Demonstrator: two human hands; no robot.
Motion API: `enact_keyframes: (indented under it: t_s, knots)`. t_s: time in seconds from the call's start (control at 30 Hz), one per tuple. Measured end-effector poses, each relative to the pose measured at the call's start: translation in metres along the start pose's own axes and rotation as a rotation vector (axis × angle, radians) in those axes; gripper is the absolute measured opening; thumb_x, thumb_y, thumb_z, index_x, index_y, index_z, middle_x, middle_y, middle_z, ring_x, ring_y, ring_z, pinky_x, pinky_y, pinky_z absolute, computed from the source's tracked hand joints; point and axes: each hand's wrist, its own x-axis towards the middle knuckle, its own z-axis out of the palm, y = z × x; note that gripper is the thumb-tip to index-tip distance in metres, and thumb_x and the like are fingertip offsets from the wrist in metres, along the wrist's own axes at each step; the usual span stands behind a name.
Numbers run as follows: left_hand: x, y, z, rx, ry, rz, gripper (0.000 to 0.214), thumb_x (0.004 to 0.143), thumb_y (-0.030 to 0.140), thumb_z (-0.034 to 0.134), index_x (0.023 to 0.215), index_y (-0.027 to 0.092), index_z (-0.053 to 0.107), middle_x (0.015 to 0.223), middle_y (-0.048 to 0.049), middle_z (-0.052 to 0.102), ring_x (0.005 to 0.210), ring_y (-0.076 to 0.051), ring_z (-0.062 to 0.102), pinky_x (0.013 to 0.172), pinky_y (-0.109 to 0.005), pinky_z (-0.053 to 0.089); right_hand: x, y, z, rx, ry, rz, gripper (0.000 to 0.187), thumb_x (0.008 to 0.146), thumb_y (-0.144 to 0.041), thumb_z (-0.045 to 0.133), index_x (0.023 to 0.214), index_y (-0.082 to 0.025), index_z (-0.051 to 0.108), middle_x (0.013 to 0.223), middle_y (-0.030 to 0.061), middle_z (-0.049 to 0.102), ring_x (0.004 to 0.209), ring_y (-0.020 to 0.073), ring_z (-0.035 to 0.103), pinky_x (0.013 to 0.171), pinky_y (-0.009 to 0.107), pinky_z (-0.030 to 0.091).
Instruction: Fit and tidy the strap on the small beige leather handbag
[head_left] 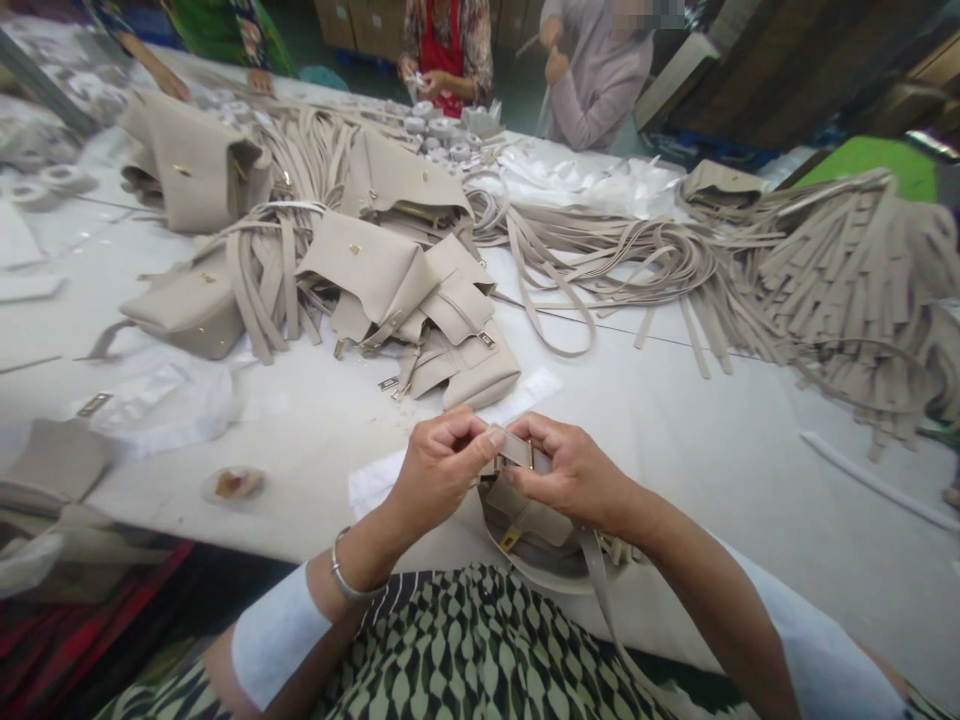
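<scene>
Between my two hands, a beige strap (pixel 514 448) with a gold-coloured buckle at its right is held over the table's near edge. My left hand (pixel 442 465) pinches the strap's left end between thumb and fingers. At the other side, my right hand (pixel 574 470) grips the strap by the buckle. Just below lies an open beige handbag (pixel 540 545) with gold hardware, partly hidden by my hands. A long strap length hangs from beneath my right hand down past the table edge.
Several beige bags (pixel 367 265) are piled ahead. Long bundles of straps (pixel 637 255) spread to the right. A small dish (pixel 234 485) with something brown sits at left, near clear plastic (pixel 172 400). A co-worker in a red apron (pixel 444 55) and other people stand across the table (pixel 675 450).
</scene>
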Motion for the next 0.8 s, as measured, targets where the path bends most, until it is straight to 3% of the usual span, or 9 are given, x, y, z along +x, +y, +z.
enact_keyframes:
  t_s: [0.1, 0.23, 0.43, 0.57, 0.7, 0.8]
  knots:
    - [0.003, 0.001, -0.003, -0.141, 0.122, -0.048, 0.030, 0.079, 0.025, 0.060, 0.053, 0.016, 0.050, 0.052, 0.0044, 0.041, 0.051, -0.007, 0.036, 0.051, -0.021, 0.031, -0.001, 0.002, -0.001, -0.005, 0.023, 0.051, 0.007, 0.073, -0.021, 0.059, 0.078, -0.016, 0.055, 0.065, -0.0044, 0.050, 0.058, 0.0091, 0.043, 0.055, 0.021, 0.034]
    - [0.007, 0.003, -0.021, -0.314, 0.281, -0.057, 0.026, 0.077, 0.020, 0.061, 0.054, 0.016, 0.050, 0.048, 0.0045, 0.042, 0.046, -0.007, 0.036, 0.047, -0.021, 0.029, -0.002, 0.007, -0.009, 0.072, -0.002, 0.096, 0.006, 0.070, -0.019, 0.062, 0.073, -0.015, 0.059, 0.065, -0.0034, 0.053, 0.060, 0.0092, 0.045, 0.055, 0.021, 0.035]
    - [0.014, 0.005, -0.054, -0.360, 0.461, 0.013, 0.024, 0.071, 0.011, 0.062, 0.051, 0.014, 0.048, 0.046, 0.0042, 0.043, 0.045, -0.006, 0.040, 0.045, -0.020, 0.029, 0.002, 0.011, -0.022, 0.495, -0.269, 0.384, 0.014, 0.065, -0.022, 0.066, 0.073, -0.014, 0.058, 0.053, -0.0062, 0.052, 0.044, 0.0064, 0.045, 0.043, 0.018, 0.035]
    - [0.021, 0.007, -0.062, -0.451, 0.568, -0.039, 0.024, 0.066, 0.009, 0.063, 0.051, 0.015, 0.045, 0.045, 0.0067, 0.039, 0.043, -0.005, 0.038, 0.043, -0.020, 0.028, 0.006, 0.005, -0.025, 0.648, -0.392, 0.463, 0.015, 0.062, -0.016, 0.065, 0.070, -0.015, 0.053, 0.056, -0.0055, 0.058, 0.041, 0.0060, 0.048, 0.042, 0.018, 0.040]
    - [0.025, 0.003, -0.069, -0.450, 0.578, -0.089, 0.029, 0.065, 0.009, 0.062, 0.048, 0.016, 0.041, 0.043, 0.0069, 0.034, 0.043, -0.007, 0.036, 0.043, -0.022, 0.027, 0.010, -0.004, -0.032, 0.618, -0.523, 0.480, 0.014, 0.063, -0.014, 0.062, 0.073, -0.016, 0.052, 0.055, -0.0048, 0.059, 0.045, 0.0079, 0.052, 0.046, 0.019, 0.046]
    - [0.023, -0.009, -0.079, -0.177, 0.522, -0.077, 0.026, 0.068, 0.017, 0.063, 0.050, 0.018, 0.044, 0.046, 0.0051, 0.039, 0.045, -0.010, 0.038, 0.046, -0.026, 0.031, 0.013, -0.010, -0.038, 0.496, -0.606, 0.497, 0.016, 0.061, -0.009, 0.058, 0.075, -0.015, 0.054, 0.055, -0.0037, 0.060, 0.048, 0.0090, 0.054, 0.046, 0.018, 0.045]
